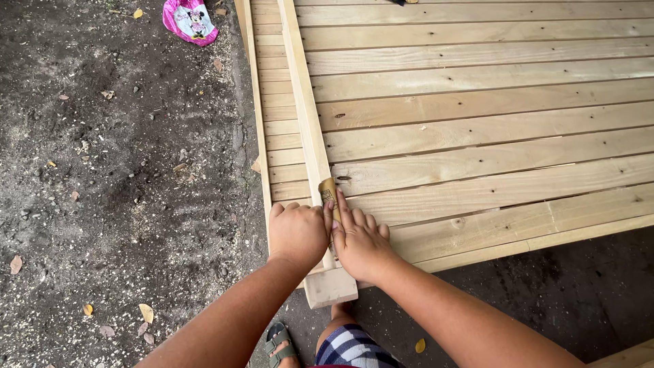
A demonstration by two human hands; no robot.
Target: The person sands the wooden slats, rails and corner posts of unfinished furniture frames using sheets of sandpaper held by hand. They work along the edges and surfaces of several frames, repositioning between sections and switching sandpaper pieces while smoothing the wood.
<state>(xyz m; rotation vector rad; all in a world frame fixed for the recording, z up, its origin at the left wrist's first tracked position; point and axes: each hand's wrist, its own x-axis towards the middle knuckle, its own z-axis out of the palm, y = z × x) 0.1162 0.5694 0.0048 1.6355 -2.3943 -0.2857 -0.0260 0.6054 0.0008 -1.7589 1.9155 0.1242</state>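
A pale wooden panel of parallel slats [477,116] lies flat above the ground. A raised wooden batten [300,88] runs along its left side toward me. A folded piece of tan sandpaper [328,191] is wrapped over the batten near its close end. My left hand [297,232] is curled against the left side of the batten, thumb touching the sandpaper. My right hand [360,238] presses the sandpaper from the right, its index finger stretched along it.
Dark dirt ground [122,191] with sawdust, pebbles and dry leaves lies to the left. A pink foil wrapper [189,20] sits at the top left. My sandalled foot [281,344] and checked shorts [351,349] show below the batten's end [330,286].
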